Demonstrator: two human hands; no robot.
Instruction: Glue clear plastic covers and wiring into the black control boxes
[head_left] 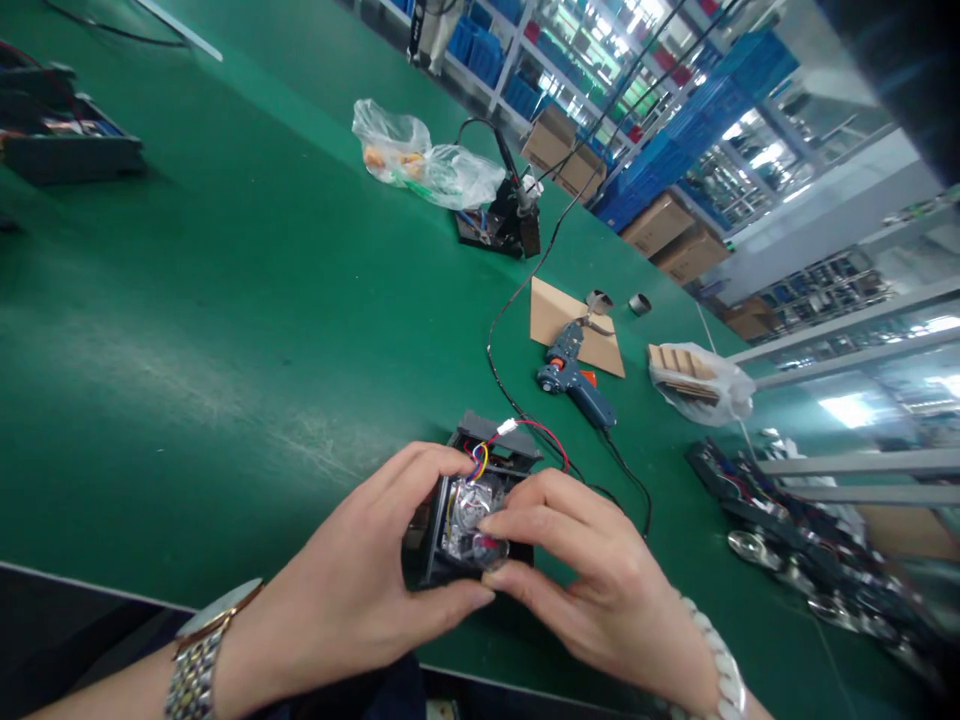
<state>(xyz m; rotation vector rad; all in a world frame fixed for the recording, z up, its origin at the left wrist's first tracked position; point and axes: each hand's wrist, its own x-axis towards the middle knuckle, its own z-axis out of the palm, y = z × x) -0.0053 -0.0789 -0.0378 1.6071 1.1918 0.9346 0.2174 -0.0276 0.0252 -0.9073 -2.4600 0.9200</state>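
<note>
Near the table's front edge is a dark grey plastic housing (495, 436), tilted in my hands. My left hand (360, 560) wraps round its left side, thumb along the near edge and fingers on the far left corner. Inside the housing sits a shiny clear plastic part (472, 505). Thin coloured wires (481, 460) and a white connector (508, 427) stick out at the top. Between thumb and fingers, my right hand (592, 560) pinches a small clear round lens (491, 552) over the near end of the housing. The right fingers partly cover the lens and the housing's right side.
A glue gun (574, 375) lies on cardboard (551, 310), its cable trailing nearby. Farther back are a soldering iron stand (495, 230) and a plastic bag (465, 178). More dark housings lie at far left (75, 155) and in a pile (795, 540) at right.
</note>
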